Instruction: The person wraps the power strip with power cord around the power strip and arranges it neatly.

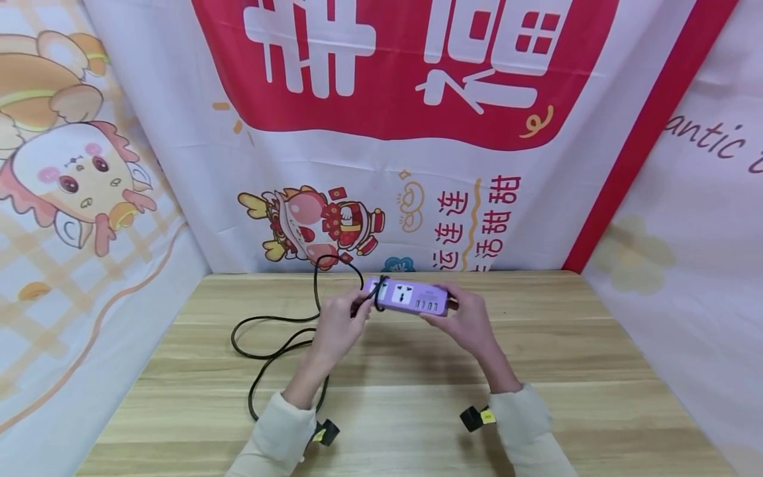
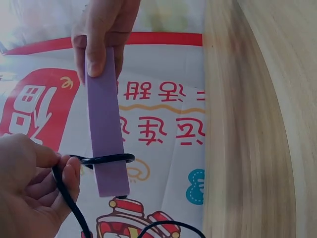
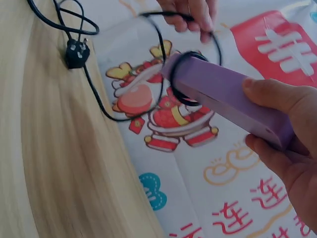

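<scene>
Firmly, a right hand (image 1: 467, 322) grips a purple power strip (image 1: 422, 299) while the left hand (image 1: 338, 326) pinches its black cord (image 2: 108, 158); even tension should wind it snugly.

Bright, diffuse light, pale sheen on the tabletop (image 1: 411, 411), hazier wrist views.

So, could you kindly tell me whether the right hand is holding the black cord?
No, the right hand grips the purple power strip, while the left hand pinches the cord.
</scene>
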`<state>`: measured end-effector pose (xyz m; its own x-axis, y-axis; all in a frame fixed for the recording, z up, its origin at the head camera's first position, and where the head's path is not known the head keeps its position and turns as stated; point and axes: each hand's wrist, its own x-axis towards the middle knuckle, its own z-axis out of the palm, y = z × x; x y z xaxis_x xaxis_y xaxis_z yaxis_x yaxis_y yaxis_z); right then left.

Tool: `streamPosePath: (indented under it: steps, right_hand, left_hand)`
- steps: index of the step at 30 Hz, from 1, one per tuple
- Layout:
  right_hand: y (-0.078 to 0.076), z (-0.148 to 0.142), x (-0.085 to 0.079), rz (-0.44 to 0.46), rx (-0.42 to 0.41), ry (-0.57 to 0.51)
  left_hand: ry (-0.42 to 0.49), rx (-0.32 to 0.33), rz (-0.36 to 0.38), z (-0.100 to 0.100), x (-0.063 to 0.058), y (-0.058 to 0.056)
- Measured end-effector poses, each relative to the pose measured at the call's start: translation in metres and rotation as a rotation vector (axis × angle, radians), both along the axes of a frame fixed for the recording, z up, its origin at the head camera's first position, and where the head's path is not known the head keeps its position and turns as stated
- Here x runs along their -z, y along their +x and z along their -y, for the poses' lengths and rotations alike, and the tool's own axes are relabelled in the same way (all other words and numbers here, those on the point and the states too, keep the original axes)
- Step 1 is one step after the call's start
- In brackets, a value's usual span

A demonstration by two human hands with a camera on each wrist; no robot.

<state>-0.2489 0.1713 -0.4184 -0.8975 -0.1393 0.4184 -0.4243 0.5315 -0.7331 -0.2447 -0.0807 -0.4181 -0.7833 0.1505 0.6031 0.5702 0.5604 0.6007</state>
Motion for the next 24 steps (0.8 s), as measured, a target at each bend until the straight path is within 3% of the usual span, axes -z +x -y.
streamPosePath:
  steps: [4, 9, 18, 24]
  right_hand:
    - [-0.003, -0.011, 0.001, -0.007, 0.079, -0.104]
    - [-0.006, -0.018, 0.0, 0.023, 0.068, -0.175]
    - [-0.008, -0.022, -0.003, 0.092, 0.143, -0.246]
    - [-0.009, -0.026, -0.003, 0.162, 0.181, -0.349]
  left_hand:
    - [0.042, 0.076, 0.039, -0.006, 0.003, 0.0]
    - [0.012, 0.105, 0.108, -0.013, 0.007, 0.002]
    - [-0.151, 0.129, 0.163, -0.013, 0.007, 0.004]
    - [-0.288, 0.253, 0.292, -0.011, 0.008, 0.008]
